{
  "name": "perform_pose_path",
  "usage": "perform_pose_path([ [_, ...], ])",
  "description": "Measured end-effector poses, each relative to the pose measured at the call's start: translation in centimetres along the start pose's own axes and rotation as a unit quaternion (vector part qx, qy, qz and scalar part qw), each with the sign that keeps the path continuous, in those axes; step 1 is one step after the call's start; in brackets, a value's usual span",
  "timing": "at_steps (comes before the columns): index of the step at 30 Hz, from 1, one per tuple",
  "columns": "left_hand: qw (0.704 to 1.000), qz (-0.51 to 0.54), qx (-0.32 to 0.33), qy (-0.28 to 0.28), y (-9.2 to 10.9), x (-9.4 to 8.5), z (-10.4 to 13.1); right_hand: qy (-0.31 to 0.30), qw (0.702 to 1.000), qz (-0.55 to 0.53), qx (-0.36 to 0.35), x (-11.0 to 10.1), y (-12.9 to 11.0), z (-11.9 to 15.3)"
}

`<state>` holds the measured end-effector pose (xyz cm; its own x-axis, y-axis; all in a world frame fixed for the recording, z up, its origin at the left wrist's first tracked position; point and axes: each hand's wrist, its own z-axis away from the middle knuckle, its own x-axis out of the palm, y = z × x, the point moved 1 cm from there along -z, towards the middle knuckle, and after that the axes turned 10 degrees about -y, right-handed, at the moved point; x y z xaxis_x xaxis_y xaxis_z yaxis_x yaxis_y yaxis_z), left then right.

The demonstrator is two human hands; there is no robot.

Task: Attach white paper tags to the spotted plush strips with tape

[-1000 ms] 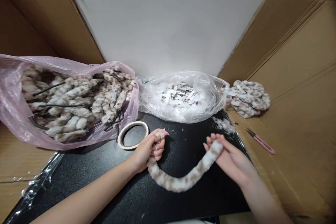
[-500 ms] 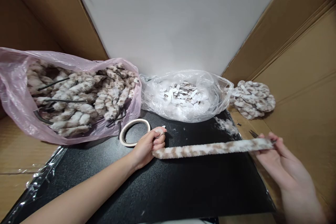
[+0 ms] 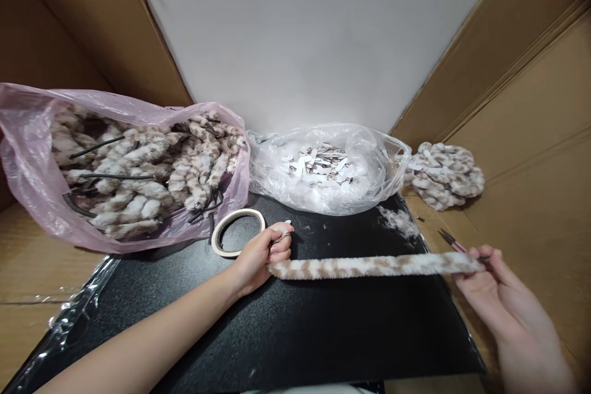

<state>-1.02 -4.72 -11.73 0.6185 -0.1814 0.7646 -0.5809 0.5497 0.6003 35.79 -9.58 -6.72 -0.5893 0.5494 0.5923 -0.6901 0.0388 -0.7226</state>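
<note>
The black tabletop [image 3: 360,332] is the biggest thing, and the fluffy fur strip [image 3: 373,266] is held across it, nearly straight. Think of a clock with the strip in its middle. The pink plastic bag [image 3: 28,160], full of more furry strips, is at 10 o'clock, and the clear plastic bag [image 3: 369,197] with white bits inside is at 11. The strip looks light, soft and bendy, so it would sag if one end came loose. It should not break easily, but its fuzz could squash or shed. The bundle of furry strips [image 3: 447,178] sits between 1 and 2 o'clock. At 3 o'clock, the right hand [image 3: 503,301] has its palm partly open, with the thumb and fingers pinching the strip's dark end. At 9 o'clock, the left hand [image 3: 258,258] is curled into a fist around the other end. Both ends are good places to grab, and a firm pinch should stop the smooth fur from sliding. The tape roll [image 3: 215,240] lies flat just beside the left hand, near 9 o'clock. The little snips [image 3: 446,235] poke out by the right fingers, between 2 and 3, so their sharp tips need care.
</note>
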Motion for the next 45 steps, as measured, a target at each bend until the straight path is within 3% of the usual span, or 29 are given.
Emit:
perform_pose_path([
  [3,1.0,-0.009,-0.009,-0.017,0.0,0.1,0.1,-0.085,0.991,0.082,0.058,0.3,1.8,1.6],
  [7,0.997,-0.035,-0.034,-0.062,0.1,0.3,0.3,-0.229,0.935,0.191,0.19,2.3,5.2,3.7],
  [12,0.993,-0.042,-0.073,-0.078,0.0,0.2,0.6,-0.297,0.896,0.303,0.13,6.2,8.4,3.1],
  [14,0.993,-0.037,-0.072,-0.081,0.0,0.4,0.7,-0.353,0.831,0.424,0.067,7.8,10.1,3.6],
  [16,0.995,-0.026,-0.043,-0.083,0.1,0.9,0.9,-0.415,0.725,0.547,-0.055,9.4,11.9,5.2],
  [18,0.997,-0.013,0.006,-0.076,0.4,1.5,1.2,-0.47,0.618,0.619,-0.118,10.9,14.0,7.4],
  [20,0.997,-0.007,0.05,-0.064,0.9,2.0,1.4,-0.495,0.554,0.658,-0.124,12.1,15.9,9.2],
  [22,0.996,-0.009,0.072,-0.052,1.3,2.3,1.6,-0.512,0.513,0.678,-0.122,13.0,17.4,10.1],
  [24,0.996,-0.01,0.077,-0.043,1.8,2.3,1.7,-0.524,0.501,0.68,-0.105,13.4,18.3,10.1],
  [29,0.998,-0.004,0.058,-0.033,2.3,1.5,1.6,-0.535,0.544,0.643,-0.064,12.9,18.5,9.0],
  [32,0.998,-0.004,0.054,-0.028,2.8,1.4,1.5,-0.52,0.553,0.642,-0.111,12.4,18.1,8.8],
  [35,0.996,-0.001,0.09,-0.019,4.0,1.4,1.6,-0.521,0.565,0.608,-0.198,11.6,17.1,8.8],
  [37,0.992,0.003,0.126,-0.012,5.1,1.4,1.8,-0.555,0.54,0.586,-0.237,10.6,16.0,8.7],
  [40,0.99,0.005,0.144,0.006,6.6,1.3,2.2,-0.602,0.46,0.614,-0.222,8.4,14.1,8.4],
  [45,0.991,-0.02,0.128,0.024,9.0,1.2,3.1,-0.544,0.372,0.72,-0.215,5.5,11.3,7.2],
])
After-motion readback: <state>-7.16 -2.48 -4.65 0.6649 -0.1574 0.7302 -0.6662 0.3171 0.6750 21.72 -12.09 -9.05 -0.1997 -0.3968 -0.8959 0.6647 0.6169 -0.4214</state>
